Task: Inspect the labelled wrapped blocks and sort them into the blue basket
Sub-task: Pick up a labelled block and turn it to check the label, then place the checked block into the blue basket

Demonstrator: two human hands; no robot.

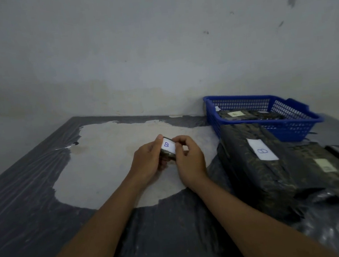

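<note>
Head view: holding a small wrapped block up above the pale worn patch of the table, between both hands; left hand gripping its left side, thumb lying along the upper edge of the white label and fingers curling under; right hand pinching its right side, fingers bent over the edge of the label; label facing the camera, showing a blue handwritten "B"; dark wrapping showing below the label.

Sitting at the far right of the table against the wall, the blue basket, already containing several dark wrapped blocks, one with a pale label facing up; lying just in front of the basket and touching its near wall, a large wrapped block with a white label marked "B"; lying beside that on its right, another wrapped block carrying a pale yellowish label, writing too faint for reading; held block staying well apart from the basket, to its left.
</note>
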